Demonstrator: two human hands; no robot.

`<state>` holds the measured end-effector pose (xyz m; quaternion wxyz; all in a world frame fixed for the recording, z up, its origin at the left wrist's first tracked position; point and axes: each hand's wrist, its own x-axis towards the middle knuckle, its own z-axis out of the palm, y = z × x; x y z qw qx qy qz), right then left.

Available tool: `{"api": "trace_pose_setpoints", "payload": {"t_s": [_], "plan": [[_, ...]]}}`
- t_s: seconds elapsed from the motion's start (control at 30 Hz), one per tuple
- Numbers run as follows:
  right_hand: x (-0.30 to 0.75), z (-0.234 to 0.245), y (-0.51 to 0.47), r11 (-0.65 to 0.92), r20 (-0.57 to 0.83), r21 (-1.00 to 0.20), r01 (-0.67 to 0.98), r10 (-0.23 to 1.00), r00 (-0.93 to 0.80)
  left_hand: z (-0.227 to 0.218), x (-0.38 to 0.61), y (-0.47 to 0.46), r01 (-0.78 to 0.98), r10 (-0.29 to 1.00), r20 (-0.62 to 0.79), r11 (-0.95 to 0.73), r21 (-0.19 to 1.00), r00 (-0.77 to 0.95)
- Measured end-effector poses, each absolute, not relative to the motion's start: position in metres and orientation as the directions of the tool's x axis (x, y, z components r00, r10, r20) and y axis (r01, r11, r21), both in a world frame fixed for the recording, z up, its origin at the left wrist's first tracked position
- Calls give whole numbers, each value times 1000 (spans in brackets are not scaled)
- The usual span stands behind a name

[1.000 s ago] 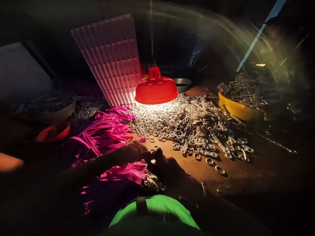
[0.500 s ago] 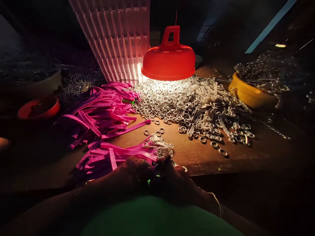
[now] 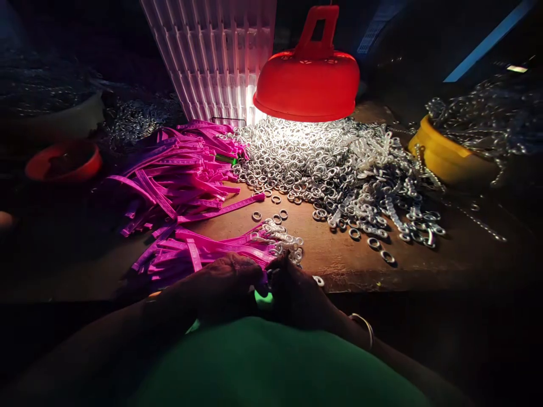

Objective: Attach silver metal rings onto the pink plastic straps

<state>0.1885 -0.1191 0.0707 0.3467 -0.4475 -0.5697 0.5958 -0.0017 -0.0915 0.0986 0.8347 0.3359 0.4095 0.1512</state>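
Close in front of my body, at the table's near edge, both hands meet in deep shadow. My left hand is closed in a pinch, and a bit of purple-pink strap shows at its fingertips. Pressed close beside it, my right hand has its fingers closed around something too dark to make out. Just beyond the hands lies a small bundle of pink straps, with silvery metal links at their right ends. A larger heap of pink straps lies behind it.
A big pile of metal rings and linked pieces spreads under a red lamp. A yellow bowl of chains stands right, an orange bowl left. A ribbed translucent panel rises behind. Loose rings lie near the front edge.
The view has shifted, so the lamp and table sit higher in the picture. My hands stay together at the same place; a slightly wider green gap shows below the fingertips.
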Motion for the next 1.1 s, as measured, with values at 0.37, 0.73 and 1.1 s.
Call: {"api": "trace_pose_setpoints", "payload": {"t_s": [0.37,0.73,1.1], "plan": [[191,92,-127,-87,-192,-949,302,921,-340,99,27,-120,-13,742,-370,454,891,559],[195,87,-114,42,-67,-974,224,888,-456,88,3,-98,9,647,-525,626,780,553],[206,90,-122,151,-138,-874,461,833,-536,98,1,-91,-89,575,-479,696,712,663]]}}
